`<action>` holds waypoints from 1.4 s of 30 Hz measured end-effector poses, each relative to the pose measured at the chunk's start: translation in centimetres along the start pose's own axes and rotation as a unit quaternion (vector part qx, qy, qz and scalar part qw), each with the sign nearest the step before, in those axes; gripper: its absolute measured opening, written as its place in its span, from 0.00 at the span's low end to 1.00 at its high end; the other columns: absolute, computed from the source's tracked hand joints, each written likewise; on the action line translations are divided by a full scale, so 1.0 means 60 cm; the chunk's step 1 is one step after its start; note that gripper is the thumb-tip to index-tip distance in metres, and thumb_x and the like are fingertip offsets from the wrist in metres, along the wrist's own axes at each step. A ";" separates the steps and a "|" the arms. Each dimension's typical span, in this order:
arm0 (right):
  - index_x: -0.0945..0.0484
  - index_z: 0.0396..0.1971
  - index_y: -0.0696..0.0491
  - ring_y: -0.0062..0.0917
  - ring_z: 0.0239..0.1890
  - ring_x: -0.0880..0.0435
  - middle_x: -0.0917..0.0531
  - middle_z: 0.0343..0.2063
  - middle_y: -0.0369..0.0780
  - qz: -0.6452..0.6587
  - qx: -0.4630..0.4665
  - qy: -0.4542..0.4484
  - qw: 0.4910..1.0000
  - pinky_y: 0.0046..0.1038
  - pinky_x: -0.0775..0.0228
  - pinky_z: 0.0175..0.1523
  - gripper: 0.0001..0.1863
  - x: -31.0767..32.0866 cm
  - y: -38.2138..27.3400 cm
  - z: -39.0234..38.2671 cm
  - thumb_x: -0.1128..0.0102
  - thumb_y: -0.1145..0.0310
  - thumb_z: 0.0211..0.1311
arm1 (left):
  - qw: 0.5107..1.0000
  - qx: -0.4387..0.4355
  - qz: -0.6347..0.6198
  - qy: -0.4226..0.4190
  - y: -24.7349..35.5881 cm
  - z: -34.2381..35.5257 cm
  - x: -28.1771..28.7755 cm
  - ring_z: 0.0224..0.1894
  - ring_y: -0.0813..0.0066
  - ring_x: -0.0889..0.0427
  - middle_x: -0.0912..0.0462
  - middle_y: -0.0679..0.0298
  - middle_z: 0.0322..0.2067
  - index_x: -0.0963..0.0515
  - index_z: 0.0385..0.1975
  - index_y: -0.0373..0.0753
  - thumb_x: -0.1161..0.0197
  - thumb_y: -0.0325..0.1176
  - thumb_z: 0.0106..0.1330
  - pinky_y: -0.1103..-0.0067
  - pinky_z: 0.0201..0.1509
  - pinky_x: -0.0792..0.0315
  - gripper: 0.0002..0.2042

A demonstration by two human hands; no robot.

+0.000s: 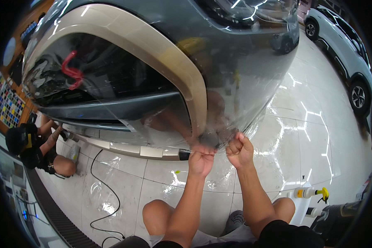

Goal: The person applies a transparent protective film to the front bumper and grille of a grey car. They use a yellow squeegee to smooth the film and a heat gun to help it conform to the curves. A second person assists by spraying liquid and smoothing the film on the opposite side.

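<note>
Here, film (255, 117) gripped by left hand (201, 160), right hand (240, 151) at bumper (252, 62) lower edge; likely light, slippery; margin best pinched.

the left hand (201, 160) and right hand (239, 152), side by side, grip the lower edge of clear film (252, 122) draped over a dark grey car bumper (252, 58) with beige trim (144, 43). a co-worker (37, 144) crouches at the far left. a black cable (118, 194) curves across the tiled floor (161, 182); at right are a yellow-topped spray bottle (308, 193) and a pale car (343, 51).
</note>
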State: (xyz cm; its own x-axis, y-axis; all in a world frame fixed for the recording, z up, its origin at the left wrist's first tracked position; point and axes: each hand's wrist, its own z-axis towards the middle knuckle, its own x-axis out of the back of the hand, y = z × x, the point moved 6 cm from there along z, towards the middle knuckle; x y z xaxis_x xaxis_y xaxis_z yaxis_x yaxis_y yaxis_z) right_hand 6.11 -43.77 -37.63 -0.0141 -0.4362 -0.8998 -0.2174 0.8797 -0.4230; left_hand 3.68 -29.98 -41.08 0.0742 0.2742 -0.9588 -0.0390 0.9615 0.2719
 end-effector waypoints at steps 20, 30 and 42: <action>0.29 0.25 0.44 0.15 0.11 0.44 0.45 0.09 0.27 -0.033 -0.023 0.008 0.999 0.21 0.49 0.18 0.10 0.002 0.015 0.051 0.44 0.57 0.63 | 0.973 -0.016 0.136 0.186 0.026 -0.020 0.021 0.36 0.66 0.20 0.23 0.62 0.28 0.30 0.30 0.41 0.43 0.27 0.65 0.63 0.47 0.24 0.03; 0.25 0.32 0.45 0.14 0.15 0.38 0.38 0.11 0.26 -0.107 -0.005 0.034 0.994 0.19 0.42 0.24 0.12 -0.002 0.012 0.044 0.49 0.53 0.66 | 0.983 -0.047 0.097 0.146 -0.004 -0.006 0.036 0.30 0.73 0.20 0.25 0.64 0.24 0.31 0.24 0.36 0.46 0.32 0.68 0.74 0.42 0.22 0.10; 0.32 0.42 0.55 0.37 0.47 0.31 0.30 0.41 0.44 -0.837 0.439 -0.148 0.292 0.39 0.38 0.50 0.22 -0.045 0.010 -0.107 0.34 0.75 0.46 | 0.993 0.002 0.089 0.077 -0.002 0.006 0.033 0.29 0.70 0.21 0.26 0.61 0.24 0.29 0.23 0.33 0.47 0.30 0.66 0.72 0.41 0.22 0.10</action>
State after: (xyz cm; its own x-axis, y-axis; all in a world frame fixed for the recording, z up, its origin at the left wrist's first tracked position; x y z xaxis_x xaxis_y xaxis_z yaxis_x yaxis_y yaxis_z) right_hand -0.23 -43.30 -34.75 -0.4919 -0.4726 0.7313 0.6573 -0.7523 -0.0440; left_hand 4.18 -29.55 -43.00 -0.0875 0.4344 -0.8965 -0.0346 0.8980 0.4386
